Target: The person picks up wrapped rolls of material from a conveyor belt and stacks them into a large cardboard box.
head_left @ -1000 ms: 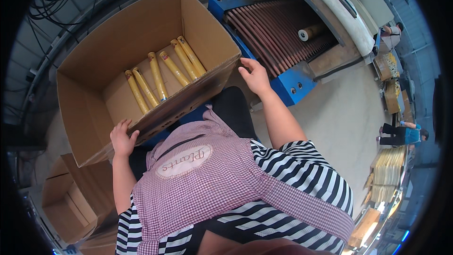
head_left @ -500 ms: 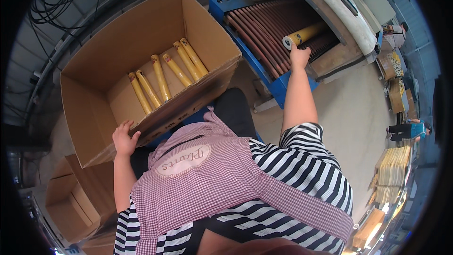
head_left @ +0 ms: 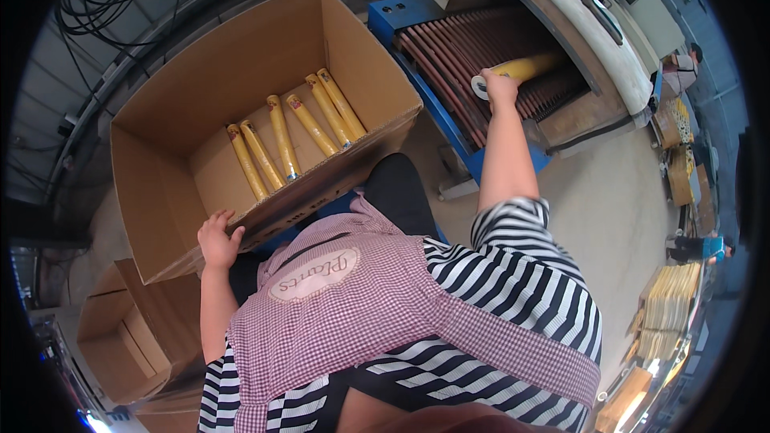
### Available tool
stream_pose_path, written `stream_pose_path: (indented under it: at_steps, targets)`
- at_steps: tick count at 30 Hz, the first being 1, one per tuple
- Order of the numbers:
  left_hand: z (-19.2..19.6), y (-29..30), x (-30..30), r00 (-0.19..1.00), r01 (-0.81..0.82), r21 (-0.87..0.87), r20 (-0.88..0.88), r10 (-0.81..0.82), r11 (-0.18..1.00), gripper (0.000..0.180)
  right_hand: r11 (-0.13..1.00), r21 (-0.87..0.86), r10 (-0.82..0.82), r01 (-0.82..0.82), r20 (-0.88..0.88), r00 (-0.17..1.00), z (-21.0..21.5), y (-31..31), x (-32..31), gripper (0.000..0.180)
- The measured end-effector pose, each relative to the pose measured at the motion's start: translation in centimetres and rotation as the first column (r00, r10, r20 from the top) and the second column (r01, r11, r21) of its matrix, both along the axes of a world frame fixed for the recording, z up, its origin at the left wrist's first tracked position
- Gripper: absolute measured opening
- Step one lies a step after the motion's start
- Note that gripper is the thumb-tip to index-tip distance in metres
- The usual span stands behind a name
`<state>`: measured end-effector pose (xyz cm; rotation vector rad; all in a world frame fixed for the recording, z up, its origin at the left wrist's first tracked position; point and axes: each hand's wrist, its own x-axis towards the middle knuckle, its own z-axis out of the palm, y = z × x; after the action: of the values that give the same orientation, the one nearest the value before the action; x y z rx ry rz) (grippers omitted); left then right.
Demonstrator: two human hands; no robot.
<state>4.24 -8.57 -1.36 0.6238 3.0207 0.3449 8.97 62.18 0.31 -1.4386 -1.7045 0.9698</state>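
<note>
My right hand (head_left: 500, 90) grips the near end of a yellow tube-shaped roll (head_left: 529, 66), its fingers wrapped over the top. The roll lies on the brown rollers (head_left: 449, 60) of a blue-framed conveyor, and its far end runs under the machine's opening. A white round end with a dark centre shows beside my hand. On the left, my left hand (head_left: 218, 240) rests on the near edge of a large open cardboard box (head_left: 156, 192), fingers spread and holding nothing. Inside the box several similar yellow rolls (head_left: 281, 138) lie side by side on its bottom.
A smaller open carton (head_left: 120, 345) stands at lower left. The machine hood with a white sheet (head_left: 553, 16) sits over the conveyor's far end. Black cables (head_left: 104, 16) hang at upper left. At far right are stacked yellowish sheets (head_left: 667, 301) and two people (head_left: 698, 248).
My right hand has moved from below the roll's end onto its top and closed round it. The roll's end has shifted slightly left. My left hand stays at the box edge.
</note>
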Motion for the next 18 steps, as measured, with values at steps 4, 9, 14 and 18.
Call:
stream_pose_path:
  at_steps: [4,9,14,18]
  targets:
    - [-0.4,-0.4,0.6,0.999,0.011,0.099,0.049,-0.016,0.995,0.048,0.891,0.022,0.285,-0.454,-0.805,0.52,5.5,-12.9,5.2,0.031]
    - [6.7,10.0,1.4,0.846,0.254,0.642,0.215,-0.488,0.723,0.052,0.635,0.135,0.44,-0.76,-0.872,0.213,8.7,-29.3,9.4,0.059]
    - [8.0,16.5,1.0,0.443,-0.387,0.871,0.465,-0.766,0.304,0.072,0.207,-0.001,0.404,-0.978,-0.911,0.087,11.7,-34.4,12.9,0.083]
    - [9.0,19.2,-0.4,0.434,-0.775,0.631,0.49,-0.756,-0.036,0.07,-0.155,-0.109,0.568,-0.982,-0.823,0.002,10.3,-34.6,12.9,0.086]
